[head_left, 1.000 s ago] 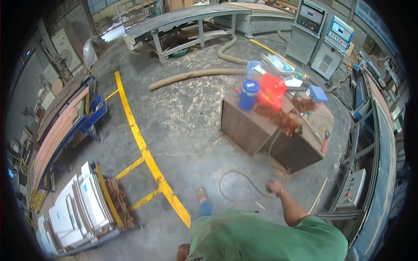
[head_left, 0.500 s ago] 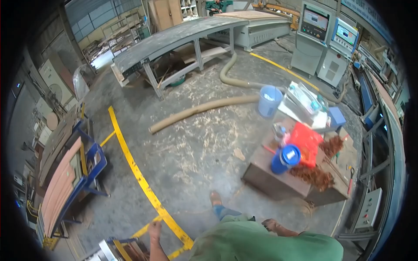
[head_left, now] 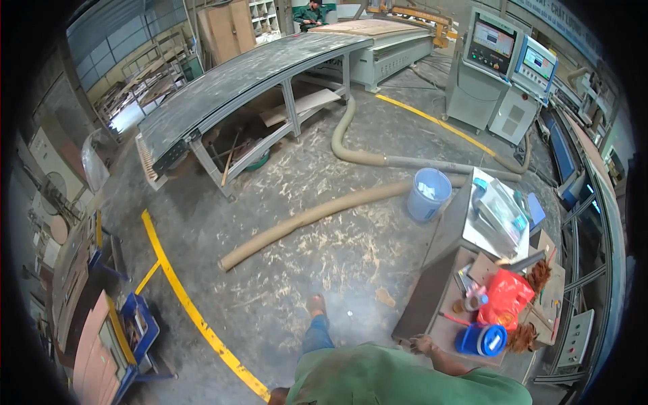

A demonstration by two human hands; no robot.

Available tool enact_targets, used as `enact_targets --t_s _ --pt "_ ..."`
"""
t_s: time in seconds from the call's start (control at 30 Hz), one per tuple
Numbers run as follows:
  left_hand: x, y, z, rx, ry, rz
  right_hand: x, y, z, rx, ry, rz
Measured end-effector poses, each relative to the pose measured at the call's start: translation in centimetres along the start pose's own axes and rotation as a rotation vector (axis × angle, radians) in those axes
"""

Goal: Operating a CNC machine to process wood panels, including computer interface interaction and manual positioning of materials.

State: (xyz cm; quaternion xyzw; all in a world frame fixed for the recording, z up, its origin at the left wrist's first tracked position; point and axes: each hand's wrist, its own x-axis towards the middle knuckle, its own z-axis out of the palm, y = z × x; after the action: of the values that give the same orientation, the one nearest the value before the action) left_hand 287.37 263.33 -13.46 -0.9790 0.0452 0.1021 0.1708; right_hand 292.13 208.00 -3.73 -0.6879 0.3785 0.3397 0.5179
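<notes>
My right hand hangs beside my green shirt, just off the near edge of a brown cabinet. Its fingers look loosely apart, with nothing visible in them. Of my left hand only a small dark patch shows at the lower edge; its fingers are hidden. On the cabinet top, nearest the right hand, stands a blue lidded tub. A red plastic bag, a small cup and reddish-brown fibre bundles lie around it.
Beyond the cabinet stands a light-blue bin. A thick tan hose crosses the dusty floor. A long machine table and control consoles stand farther off. At left is a blue rack. A co-worker is at the far end.
My body has moved forward; the cabinet, hose and machine table appear nearer. My left hand has dropped almost out of view. The right hand stays at my side, closer to the cabinet.
</notes>
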Motion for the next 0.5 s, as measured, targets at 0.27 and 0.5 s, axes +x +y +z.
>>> enact_targets --t_s 0.27,0.5 --pt "35.3 -22.1 -10.3 -0.877 -0.029 -0.340 5.2 -18.2 1.9 0.139 -0.007 -0.128" --pt "65.2 -24.5 -26.1 -1.315 0.199 -0.259 16.5 -33.9 2.9 0.186 0.087 0.082"
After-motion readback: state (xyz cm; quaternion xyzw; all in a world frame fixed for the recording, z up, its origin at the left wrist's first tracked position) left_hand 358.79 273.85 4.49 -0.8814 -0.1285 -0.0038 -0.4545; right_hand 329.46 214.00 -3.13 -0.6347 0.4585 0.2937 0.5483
